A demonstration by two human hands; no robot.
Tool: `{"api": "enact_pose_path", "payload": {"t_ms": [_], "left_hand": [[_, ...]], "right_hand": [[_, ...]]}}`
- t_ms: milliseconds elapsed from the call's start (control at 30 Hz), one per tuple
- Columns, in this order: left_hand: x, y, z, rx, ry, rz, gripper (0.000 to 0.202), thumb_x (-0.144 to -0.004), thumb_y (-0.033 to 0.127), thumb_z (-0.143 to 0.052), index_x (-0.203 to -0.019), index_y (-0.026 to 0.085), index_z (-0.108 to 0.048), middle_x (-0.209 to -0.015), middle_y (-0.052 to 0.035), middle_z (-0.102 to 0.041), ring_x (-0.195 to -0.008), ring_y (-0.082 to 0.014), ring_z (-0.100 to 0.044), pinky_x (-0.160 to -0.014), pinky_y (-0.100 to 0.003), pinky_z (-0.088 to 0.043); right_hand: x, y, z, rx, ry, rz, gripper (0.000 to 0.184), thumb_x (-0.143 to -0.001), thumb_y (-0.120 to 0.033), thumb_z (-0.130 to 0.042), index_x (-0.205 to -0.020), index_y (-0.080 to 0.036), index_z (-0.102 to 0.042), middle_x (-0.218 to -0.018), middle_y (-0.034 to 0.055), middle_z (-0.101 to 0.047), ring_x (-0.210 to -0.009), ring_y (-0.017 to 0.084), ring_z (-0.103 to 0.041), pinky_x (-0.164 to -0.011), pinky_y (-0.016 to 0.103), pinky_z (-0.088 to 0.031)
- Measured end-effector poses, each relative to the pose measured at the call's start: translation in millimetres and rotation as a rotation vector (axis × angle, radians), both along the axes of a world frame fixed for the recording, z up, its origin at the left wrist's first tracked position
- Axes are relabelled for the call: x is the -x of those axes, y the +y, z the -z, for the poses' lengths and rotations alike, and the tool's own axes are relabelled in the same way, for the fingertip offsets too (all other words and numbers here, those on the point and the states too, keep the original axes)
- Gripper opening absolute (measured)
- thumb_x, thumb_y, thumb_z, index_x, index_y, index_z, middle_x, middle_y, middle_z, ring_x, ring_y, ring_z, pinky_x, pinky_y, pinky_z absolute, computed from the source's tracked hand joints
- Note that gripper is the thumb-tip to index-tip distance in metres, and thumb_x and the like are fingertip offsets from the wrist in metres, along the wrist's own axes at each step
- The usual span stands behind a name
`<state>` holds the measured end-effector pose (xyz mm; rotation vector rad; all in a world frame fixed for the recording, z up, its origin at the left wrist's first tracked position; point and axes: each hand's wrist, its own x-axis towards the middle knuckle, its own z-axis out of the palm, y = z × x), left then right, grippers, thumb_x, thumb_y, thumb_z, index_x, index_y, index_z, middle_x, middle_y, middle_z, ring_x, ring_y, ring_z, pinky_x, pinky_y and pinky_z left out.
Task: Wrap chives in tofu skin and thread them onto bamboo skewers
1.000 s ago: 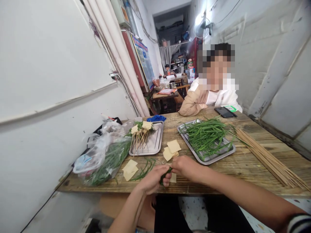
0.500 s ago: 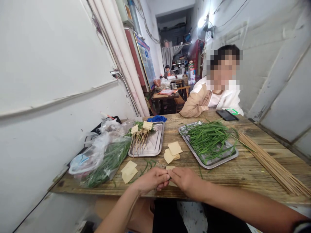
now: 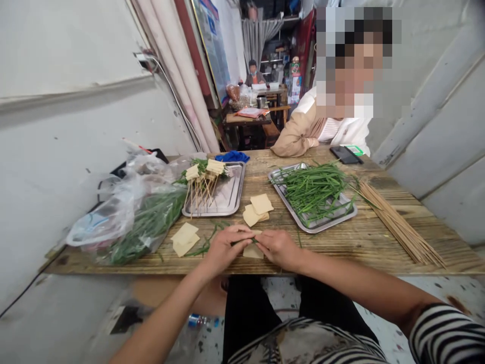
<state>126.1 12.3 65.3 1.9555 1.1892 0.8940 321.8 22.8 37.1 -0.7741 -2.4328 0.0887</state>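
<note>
Near the front edge of the table, my left hand and my right hand meet with fingers pinched. Between the fingertips runs a short bundle of green chives, partly hidden by them. Directly under it lies a pale yellow tofu sheet, mostly covered by my hands. Loose chive pieces lie left of my left hand, beside a small stack of tofu sheets. Another stack of tofu sheets rests just beyond my hands.
At back left, a metal tray bears skewered tofu rolls. A second tray holds chives; bamboo skewers lie to its right. Plastic bags of greens fill the left. A person sits opposite, near a phone.
My view has tilted downward, so the table appears higher. My fingers have shifted, and the green chives between them now show more clearly above the tofu sheet.
</note>
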Motion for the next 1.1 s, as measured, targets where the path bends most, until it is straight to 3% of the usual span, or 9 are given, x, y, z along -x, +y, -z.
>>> {"api": "enact_pose_path", "payload": {"t_ms": [233, 433, 633, 733, 900, 1100], "left_hand": [[11.3, -8.6, 38.8, -0.368, 0.126, 0.157, 0.025, -0.087, 0.023, -0.053, -0.107, 0.025, -0.067, -0.101, -0.0051, -0.068, -0.092, -0.0122, -0.062, -0.081, -0.024, -0.049], [10.2, -0.9, 48.2, -0.585, 0.194, 0.214, 0.025, -0.086, 0.017, -0.056, -0.108, 0.027, -0.064, -0.096, -0.0022, -0.066, -0.088, -0.0105, -0.059, -0.079, -0.024, -0.045], [17.6, 3.3, 41.6, -0.495, 0.431, 0.294, 0.031, -0.089, 0.020, -0.049, -0.115, 0.032, -0.061, -0.101, -0.0033, -0.066, -0.099, -0.0172, -0.052, -0.088, -0.035, -0.038], [20.2, 4.5, 39.6, -0.427, 0.417, 0.359, 0.035, -0.091, 0.020, -0.043, -0.120, 0.031, -0.058, -0.104, -0.0057, -0.062, -0.099, -0.0169, -0.050, -0.089, -0.033, -0.039], [18.9, 6.9, 43.0, -0.386, 0.359, 0.372, 0.031, -0.092, 0.021, -0.040, -0.114, 0.026, -0.062, -0.095, -0.0058, -0.058, -0.089, -0.0149, -0.050, -0.081, -0.028, -0.041], [17.0, 8.8, 43.8, -0.399, 0.290, 0.358, 0.030, -0.092, 0.019, -0.041, -0.106, 0.027, -0.066, -0.090, -0.0044, -0.058, -0.084, -0.0138, -0.049, -0.078, -0.028, -0.040]], "right_hand": [[-4.9, -11.1, 12.6, 0.104, -0.009, -0.022, 0.020, -0.093, -0.020, -0.042, -0.097, -0.014, -0.061, -0.079, 0.0078, -0.064, -0.074, 0.015, -0.059, -0.068, 0.025, -0.046], [-6.0, -12.5, 22.4, 0.063, -0.092, 0.009, 0.017, -0.091, -0.017, -0.044, -0.094, -0.012, -0.060, -0.079, 0.0071, -0.062, -0.072, 0.016, -0.058, -0.063, 0.026, -0.044], [-6.1, -10.1, 11.9, 0.057, -0.374, -0.044, 0.020, -0.093, -0.015, -0.040, -0.089, -0.009, -0.059, -0.077, 0.0079, -0.057, -0.072, 0.016, -0.053, -0.061, 0.028, -0.040], [-6.2, -12.7, 3.3, 0.048, -0.479, -0.075, 0.021, -0.094, -0.015, -0.039, -0.090, -0.008, -0.059, -0.080, 0.0088, -0.055, -0.075, 0.018, -0.051, -0.063, 0.031, -0.039], [-0.2, -23.6, -2.1, -0.050, -0.390, 0.058, 0.026, -0.093, -0.029, -0.044, -0.096, -0.008, -0.059, -0.088, 0.0111, -0.054, -0.085, 0.023, -0.047, -0.070, 0.035, -0.040], [5.5, -28.1, 1.9, -0.208, -0.372, -0.001, 0.023, -0.091, -0.011, -0.039, -0.090, -0.007, -0.061, -0.078, 0.0102, -0.054, -0.075, 0.021, -0.047, -0.068, 0.036, -0.037]]}}
